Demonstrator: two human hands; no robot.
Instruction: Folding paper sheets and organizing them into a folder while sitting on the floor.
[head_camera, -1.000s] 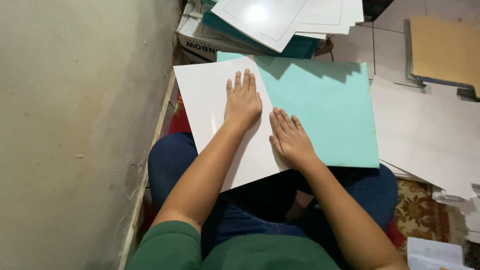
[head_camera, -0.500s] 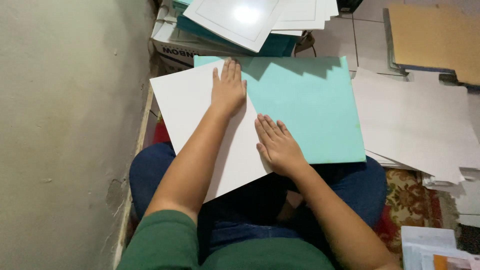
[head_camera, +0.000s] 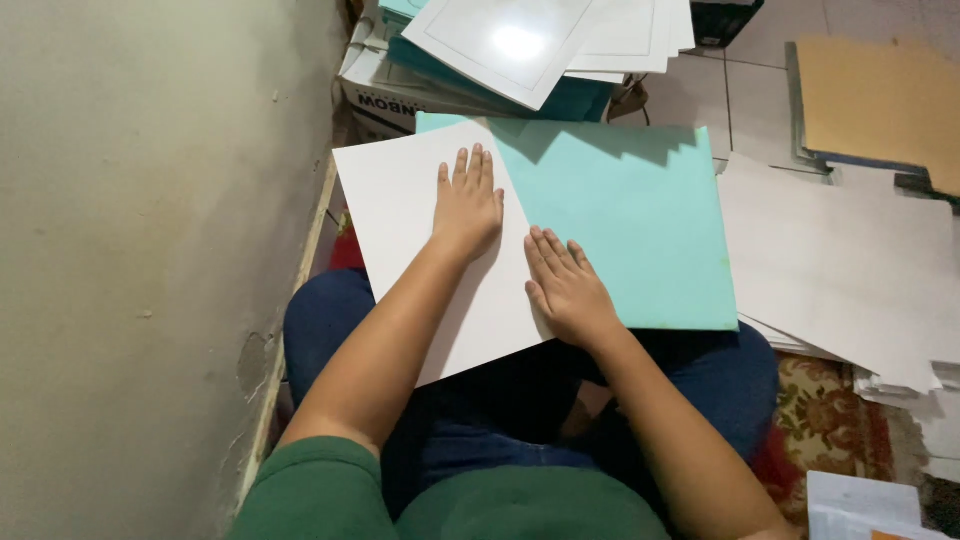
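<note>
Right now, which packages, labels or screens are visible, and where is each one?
Cardboard box: top left by the wall, under the paper stack, white side with dark print.
Dark box-like thing: top edge, cut off; kind unclear.
No screens or signs are visible.

The white sheet (head_camera: 400, 215) is covering the left part of the turquoise sheet (head_camera: 620, 230), and the stack of papers (head_camera: 520, 45) above is running off the top edge. The brown board (head_camera: 880, 95) and the pale sheets (head_camera: 840, 270) are being cut by the right edge. The person's lap is hiding whatever is lying under both sheets.
</note>
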